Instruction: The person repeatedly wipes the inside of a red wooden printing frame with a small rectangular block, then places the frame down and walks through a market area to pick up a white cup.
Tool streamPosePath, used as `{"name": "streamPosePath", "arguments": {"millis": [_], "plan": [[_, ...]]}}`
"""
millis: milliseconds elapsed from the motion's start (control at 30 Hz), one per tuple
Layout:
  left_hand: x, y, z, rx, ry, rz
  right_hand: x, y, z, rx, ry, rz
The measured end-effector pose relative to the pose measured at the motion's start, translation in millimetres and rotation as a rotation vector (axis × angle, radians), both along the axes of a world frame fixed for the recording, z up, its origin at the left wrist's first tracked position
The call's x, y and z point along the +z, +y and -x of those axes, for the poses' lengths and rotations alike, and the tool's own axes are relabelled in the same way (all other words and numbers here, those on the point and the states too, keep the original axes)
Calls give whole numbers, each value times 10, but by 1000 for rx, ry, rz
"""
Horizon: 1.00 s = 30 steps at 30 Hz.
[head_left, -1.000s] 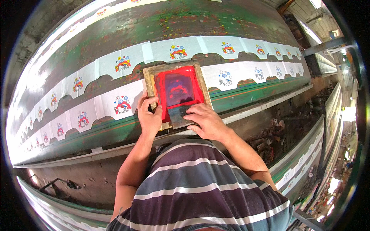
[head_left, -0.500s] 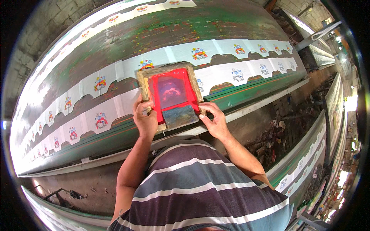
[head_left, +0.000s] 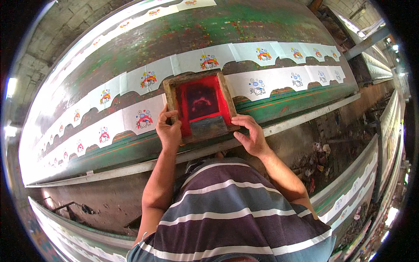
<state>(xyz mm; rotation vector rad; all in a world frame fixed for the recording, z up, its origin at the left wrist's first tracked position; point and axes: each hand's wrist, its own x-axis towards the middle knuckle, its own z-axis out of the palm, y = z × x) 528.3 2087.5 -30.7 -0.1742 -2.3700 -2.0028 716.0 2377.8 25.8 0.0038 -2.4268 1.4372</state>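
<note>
Closest to me is the striped shirt (head_left: 235, 205), on the near side of the frame (head_left: 226, 94). At the frame's left side I have the left hand (head_left: 169, 132), its fingers curled over the wooden rail, the thumb bent in against it: a closed grip. At the frame's near right corner is the right hand (head_left: 254, 136), half open. Its forefinger lies along the rail and its thumb stands apart below; I cannot tell whether the thumb presses on the wood. The squeegee (head_left: 208, 126), a dark slab, lies inside the frame at the near end, touched by neither hand. Red ink (head_left: 182, 102) borders the dark mesh (head_left: 203, 101) beyond it.

Under the frame is the green bench (head_left: 286, 103). Left of the frame lies a sheet (head_left: 146, 118) with a red and blue print; right of it, another sheet (head_left: 256, 85) shows blue and black only. Beyond the frame runs a far row (head_left: 189, 63) in red, yellow and blue.
</note>
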Motion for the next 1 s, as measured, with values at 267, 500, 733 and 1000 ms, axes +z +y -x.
{"name": "streamPosePath", "arguments": {"millis": [267, 500, 733, 1000], "plan": [[-142, -47, 69, -15, -30, -65, 1, 20, -15, -22, 38, 48], [-64, 24, 44, -1, -47, -35, 249, -97, -43, -80, 94, -142], [133, 65, -35, 28, 10, 114, 417, -495, -25, 45, 161, -377], [-36, 73, -18, 8, 33, 83, 278, -662, 158, 83, 36, -588]]}}
